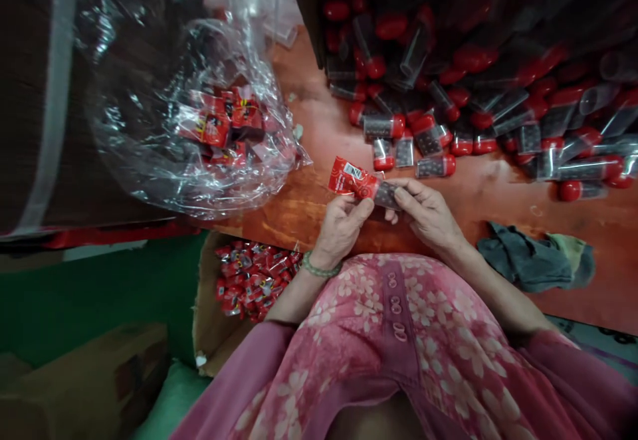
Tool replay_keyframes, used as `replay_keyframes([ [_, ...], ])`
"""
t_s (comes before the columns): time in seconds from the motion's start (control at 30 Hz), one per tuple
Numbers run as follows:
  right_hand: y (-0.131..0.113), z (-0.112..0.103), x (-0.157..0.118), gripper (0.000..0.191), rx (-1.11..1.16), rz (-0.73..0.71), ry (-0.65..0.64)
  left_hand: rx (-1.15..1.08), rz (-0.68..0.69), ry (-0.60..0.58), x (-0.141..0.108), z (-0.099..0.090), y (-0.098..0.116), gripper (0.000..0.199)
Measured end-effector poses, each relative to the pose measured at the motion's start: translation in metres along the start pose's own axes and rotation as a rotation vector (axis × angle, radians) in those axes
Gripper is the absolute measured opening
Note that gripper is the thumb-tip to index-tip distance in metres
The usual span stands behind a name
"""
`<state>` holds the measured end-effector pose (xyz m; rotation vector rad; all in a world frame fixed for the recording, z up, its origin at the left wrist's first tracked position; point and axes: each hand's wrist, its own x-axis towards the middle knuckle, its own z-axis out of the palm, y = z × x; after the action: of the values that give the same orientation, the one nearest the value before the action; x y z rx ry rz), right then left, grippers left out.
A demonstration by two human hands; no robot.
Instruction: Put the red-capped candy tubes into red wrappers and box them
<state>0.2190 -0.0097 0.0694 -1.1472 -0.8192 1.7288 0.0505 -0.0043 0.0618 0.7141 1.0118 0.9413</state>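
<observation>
One red wrapper [349, 175] we hold above the bench [319, 108] sits between our left hand [343, 225], pinching its lower edge, and our right hand [431, 215], gripping the dark tube [385, 195] adjoining it.

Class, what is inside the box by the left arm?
The cardboard box holds a pile of red packets. The left forearm covers part of it, and the top packets hide whatever lies beneath.

Left hand [343, 225] and right hand [429, 215] both pinch.
</observation>
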Motion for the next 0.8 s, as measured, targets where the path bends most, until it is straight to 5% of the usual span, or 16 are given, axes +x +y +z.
replay_keyframes([
  [0.1,0.003,0.004,0.002,0.047,-0.041,0.006,-0.042,-0.196,-0.046,0.078,0.006,0.011,0.006,0.044],
  [0.3,0.017,0.009,0.002,0.038,-0.229,-0.149,0.039,-0.241,-0.028,0.256,0.014,0.014,0.006,0.042],
  [0.43,0.022,0.009,0.004,0.034,-0.299,-0.251,0.073,-0.24,-0.012,0.218,0.019,0.013,0.005,0.041],
  [0.8,0.019,0.007,0.012,0.045,-0.011,-0.1,-0.062,-0.259,-0.032,0.089,0.017,0.023,0.008,0.048],
])
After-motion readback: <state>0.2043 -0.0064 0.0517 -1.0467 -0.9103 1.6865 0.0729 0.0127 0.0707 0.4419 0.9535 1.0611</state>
